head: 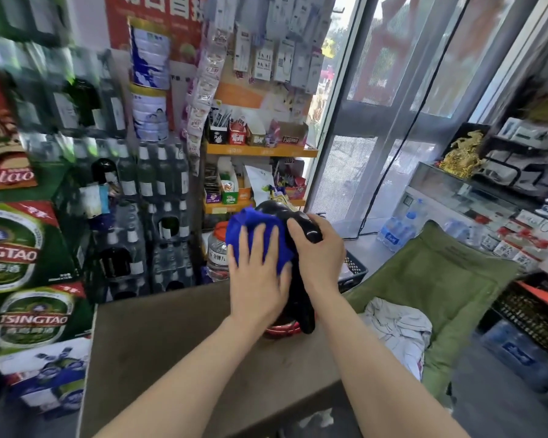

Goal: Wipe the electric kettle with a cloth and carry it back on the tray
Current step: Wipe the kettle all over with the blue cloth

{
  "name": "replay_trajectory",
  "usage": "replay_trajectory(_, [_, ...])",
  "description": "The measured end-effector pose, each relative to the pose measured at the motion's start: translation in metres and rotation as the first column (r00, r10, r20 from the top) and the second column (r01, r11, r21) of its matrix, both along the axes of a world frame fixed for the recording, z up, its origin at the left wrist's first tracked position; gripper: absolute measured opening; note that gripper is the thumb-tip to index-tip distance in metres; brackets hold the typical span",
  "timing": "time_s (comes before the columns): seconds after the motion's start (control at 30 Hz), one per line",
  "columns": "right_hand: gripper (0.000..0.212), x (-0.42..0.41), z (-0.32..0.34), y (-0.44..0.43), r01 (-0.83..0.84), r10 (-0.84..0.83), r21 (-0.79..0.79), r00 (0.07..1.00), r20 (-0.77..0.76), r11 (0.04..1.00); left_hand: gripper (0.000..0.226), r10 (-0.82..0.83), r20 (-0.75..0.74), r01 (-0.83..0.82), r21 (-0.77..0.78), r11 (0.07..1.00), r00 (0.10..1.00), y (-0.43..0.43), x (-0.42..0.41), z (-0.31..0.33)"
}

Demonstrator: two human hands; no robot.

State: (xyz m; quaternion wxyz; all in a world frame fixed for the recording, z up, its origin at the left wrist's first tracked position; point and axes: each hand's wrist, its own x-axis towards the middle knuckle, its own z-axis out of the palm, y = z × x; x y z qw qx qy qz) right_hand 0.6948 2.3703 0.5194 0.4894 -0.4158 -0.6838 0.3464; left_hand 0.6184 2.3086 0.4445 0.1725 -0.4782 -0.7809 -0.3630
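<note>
A black electric kettle (306,306) stands on a red tray (282,330) near the far edge of a brown table (171,358). My left hand (258,273) lies flat on a blue cloth (253,224) and presses it against the kettle's left side. My right hand (317,251) is wrapped around the kettle's glossy black handle at the top right. The two hands and the cloth hide most of the kettle body, and only a small arc of the tray shows beneath it.
Tsingtao beer cases (23,248) and shrink-wrapped bottles (159,197) stack up on the left. A snack shelf (260,150) stands behind the kettle. To the right lie a green padded cushion (440,279), a white cloth (396,330), a glass counter (456,191) and a black crate (355,267).
</note>
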Motion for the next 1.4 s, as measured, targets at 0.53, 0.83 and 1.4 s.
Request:
replay_trajectory(0.53, [0.035, -0.016, 0.033, 0.008, 0.003, -0.013, -0.069, 0.989, -0.146, 0.998, 0.066, -0.016, -0.236, -0.017, -0.135, 0.991, 0.972, 0.002, -0.035, 0.042])
replay_trajectory(0.83, [0.021, -0.012, 0.032, -0.001, -0.047, 0.048, 0.035, 0.997, -0.056, 0.998, 0.059, 0.113, -0.252, -0.126, -0.035, 0.991, 0.961, -0.023, -0.023, 0.022])
replay_trajectory(1.4, [0.037, -0.012, 0.038, -0.008, -0.007, -0.015, -0.095, 0.973, -0.23, 0.995, 0.072, 0.027, -0.151, -0.04, -0.083, 0.996, 0.988, -0.016, -0.021, 0.039])
